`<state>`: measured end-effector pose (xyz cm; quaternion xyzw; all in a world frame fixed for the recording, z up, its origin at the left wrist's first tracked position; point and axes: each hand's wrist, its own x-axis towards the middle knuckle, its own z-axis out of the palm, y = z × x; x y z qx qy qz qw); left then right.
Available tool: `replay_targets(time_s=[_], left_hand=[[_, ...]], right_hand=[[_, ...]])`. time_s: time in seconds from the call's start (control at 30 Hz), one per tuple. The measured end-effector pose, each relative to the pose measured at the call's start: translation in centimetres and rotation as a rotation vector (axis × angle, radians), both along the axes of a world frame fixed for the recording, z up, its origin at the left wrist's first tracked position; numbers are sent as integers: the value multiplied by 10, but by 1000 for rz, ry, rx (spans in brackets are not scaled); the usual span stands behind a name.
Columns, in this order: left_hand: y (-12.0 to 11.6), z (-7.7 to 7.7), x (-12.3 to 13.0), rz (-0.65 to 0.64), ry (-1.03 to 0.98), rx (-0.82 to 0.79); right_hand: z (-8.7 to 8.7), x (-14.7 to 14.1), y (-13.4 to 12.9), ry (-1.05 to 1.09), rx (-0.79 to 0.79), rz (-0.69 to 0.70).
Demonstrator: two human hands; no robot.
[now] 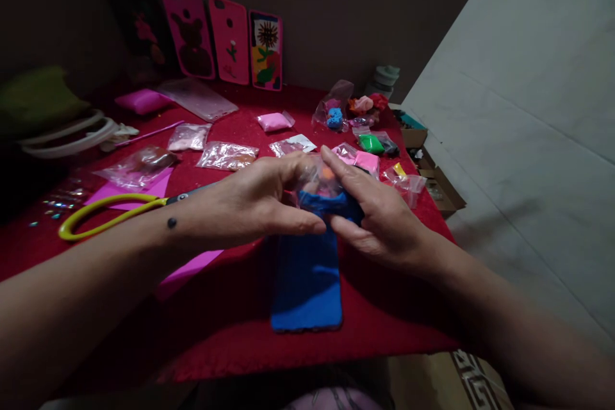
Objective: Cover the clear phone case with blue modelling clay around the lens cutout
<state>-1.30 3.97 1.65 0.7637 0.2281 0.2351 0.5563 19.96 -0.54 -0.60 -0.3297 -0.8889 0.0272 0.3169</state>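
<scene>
Above the table's near half, my left hand (257, 198) and my right hand (379, 211) close from both sides around a clear plastic bag (318, 174). Soft blue clay (323, 201) shows at its lower side, and a bit of orange is visible through the plastic. Fingers hide part of the bag, so I cannot tell whether the blue clay is inside or against it. Just below lies a phone case (307, 288) with a blue surface, flat on the red cloth; its far end is covered by my hands. Yellow-handled scissors (113, 208) lie partly under my left forearm.
Several small clay packets, such as a pink one (275, 121) and a green one (371, 143), lie across the red cloth (394, 314). Decorated phone cases (229, 41) lean on the back wall. Cardboard boxes (439, 186) stand beyond the right edge.
</scene>
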Motion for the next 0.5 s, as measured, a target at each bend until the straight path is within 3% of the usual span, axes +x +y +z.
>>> replay_targets(time_s=[0.13,0.27,0.5], left_hand=[[6,6,-3,24,-9,-112],[5,14,-4,40,30,-109],[3,2,0,102,68,-129]], right_hand=[[1,1,1,6,-2,-56],[1,2,2,-5,-43,-73],[-5,4,5,-40,-14,-31]])
